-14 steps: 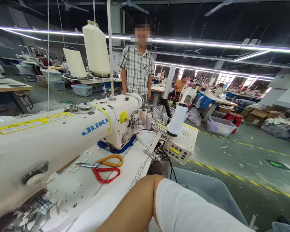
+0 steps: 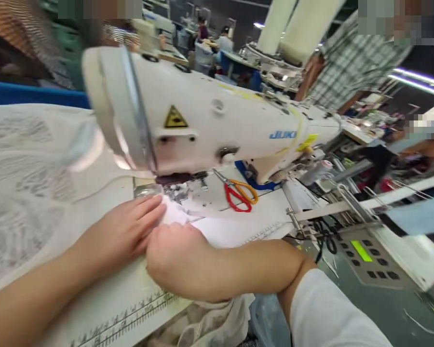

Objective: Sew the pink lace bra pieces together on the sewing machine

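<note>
Head swings from aisle down to sewing machine (image 2: 210,120) needle: left hand (image 2: 126,231) now flat on white cloth (image 2: 173,214), right hand (image 2: 177,262) touching it, curled, grip hidden; scissors (image 2: 240,193) at 2 o'clock.

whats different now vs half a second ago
The view has swung left and down to the needle end of the sewing machine. Both hands, out of sight before, are now there: the left hand lies flat, touching the white fabric; the right hand rests curled beside it. Unchanged: the scissors lie on the table by the machine, and the person in the checked shirt stands behind it.
</note>
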A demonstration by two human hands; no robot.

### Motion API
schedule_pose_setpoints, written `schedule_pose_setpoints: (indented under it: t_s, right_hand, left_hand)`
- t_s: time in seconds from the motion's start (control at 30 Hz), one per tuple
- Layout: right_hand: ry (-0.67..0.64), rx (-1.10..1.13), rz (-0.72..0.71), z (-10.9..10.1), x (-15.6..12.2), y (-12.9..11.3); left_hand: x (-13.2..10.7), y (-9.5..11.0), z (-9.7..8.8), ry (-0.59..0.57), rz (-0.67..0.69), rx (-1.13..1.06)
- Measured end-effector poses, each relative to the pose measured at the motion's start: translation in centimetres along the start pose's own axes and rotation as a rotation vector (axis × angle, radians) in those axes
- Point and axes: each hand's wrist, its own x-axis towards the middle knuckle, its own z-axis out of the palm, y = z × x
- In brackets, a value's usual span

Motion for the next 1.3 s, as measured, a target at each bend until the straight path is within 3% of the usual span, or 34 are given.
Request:
schedule_pose_setpoints:
  t_s: [0.13, 0.4, 0.73, 1.03, 1.3]
  right_hand:
    - [0.028, 0.025, -0.009, 0.8, -0.5, -0.7]
    - [0.16, -0.075, -0.008, 2.0, -1.4, -1.1]
    - [0.084, -0.103, -0.049, 1.4, -1.0, -0.6]
    - [0.078, -0.092, -0.108, 1.0, -1.1, -0.3]
    - [0.104, -0.077, -0.092, 1.0, -1.1, -0.3]
  left_hand:
    - [-0.9, 0.3, 0.2, -0.055, -0.033, 0.106]
    - [0.1, 0.0, -0.4, -0.154, -0.041, 0.027]
    - [0.5, 0.6, -0.4, -0.151, -0.116, 0.074]
    - [-0.2, 0.3, -0.4, -0.086, -0.008, 0.092]
    - [-0.2, 0.2, 0.3, -0.039, -0.053, 0.124]
